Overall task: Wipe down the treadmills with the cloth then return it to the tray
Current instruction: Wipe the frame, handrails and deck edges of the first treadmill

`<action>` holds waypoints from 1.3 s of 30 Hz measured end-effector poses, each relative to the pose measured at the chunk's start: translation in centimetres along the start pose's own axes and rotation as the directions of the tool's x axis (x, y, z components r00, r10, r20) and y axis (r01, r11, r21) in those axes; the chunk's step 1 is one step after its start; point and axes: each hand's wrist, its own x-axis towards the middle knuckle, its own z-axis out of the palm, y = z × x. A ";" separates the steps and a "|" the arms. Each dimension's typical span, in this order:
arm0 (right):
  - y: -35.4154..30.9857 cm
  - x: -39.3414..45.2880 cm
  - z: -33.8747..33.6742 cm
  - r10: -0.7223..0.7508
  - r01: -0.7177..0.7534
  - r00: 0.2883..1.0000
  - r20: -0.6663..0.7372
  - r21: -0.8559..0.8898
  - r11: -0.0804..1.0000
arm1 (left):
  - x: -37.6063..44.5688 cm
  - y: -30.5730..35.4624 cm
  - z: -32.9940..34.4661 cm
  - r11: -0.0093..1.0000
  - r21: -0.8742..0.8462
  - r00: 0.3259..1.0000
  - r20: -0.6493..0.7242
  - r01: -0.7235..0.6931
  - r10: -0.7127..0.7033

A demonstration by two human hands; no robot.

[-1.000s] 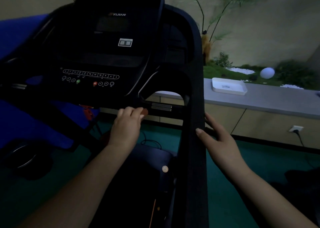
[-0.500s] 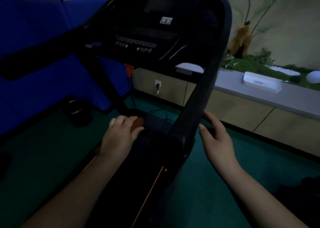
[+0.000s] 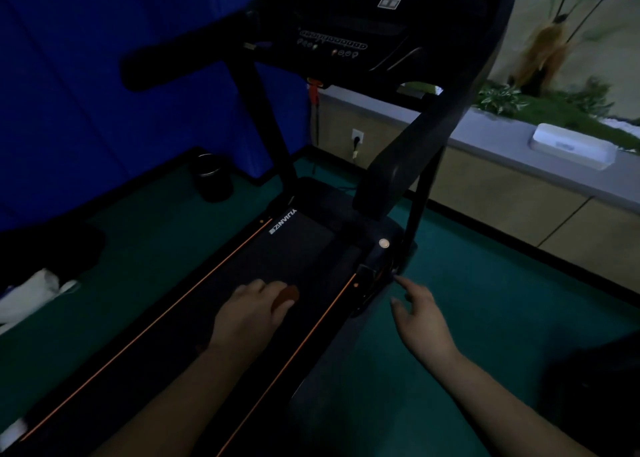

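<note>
Dim treadmill [image 3: 298,248] belt under left hand [image 3: 251,312] clutching orange cloth [image 3: 285,297], right hand [image 3: 420,314] loose-fingered, empty beside the frame

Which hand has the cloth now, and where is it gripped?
The left hand holds the brownish cloth, bunched in its curled fingers; only one end shows. The right hand holds nothing.

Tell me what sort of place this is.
Probably a small gym or home workout room, dimly lit. A black treadmill with orange-striped belt and button console fills the view, standing on green floor matting, with blue padded wall panels behind.
</note>
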 end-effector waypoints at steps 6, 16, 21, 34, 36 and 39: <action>0.3 -7.5 3.9 -0.007 0.023 0.995 0.096 -0.166 0.986 | -8.5 -2.1 -0.4 1.000 -0.001 0.997 0.077 -0.010 0.010; -2.8 -23.5 10.5 0.042 -0.001 0.992 0.121 -0.322 0.947 | -23.4 -6.4 -2.9 0.992 0.058 0.975 0.200 -0.109 0.096; -4.4 -29.8 12.7 0.017 0.065 0.985 0.172 -0.463 0.884 | -29.9 -8.6 -3.8 0.994 0.083 0.968 0.244 -0.076 0.054; -7.9 -41.3 18.4 -0.149 0.353 0.917 0.371 -0.576 0.737 | -48.2 -13.9 -6.3 0.972 0.164 0.951 0.236 0.166 -0.202; -8.7 -43.3 19.8 -0.169 0.396 0.895 0.412 -0.563 0.725 | -51.5 -14.6 -6.9 0.962 0.176 0.940 0.235 0.210 -0.248; -10.0 -46.3 22.2 -0.193 0.460 0.856 0.479 -0.537 0.707 | -56.1 -16.0 -7.8 0.941 0.184 0.917 0.235 0.283 -0.322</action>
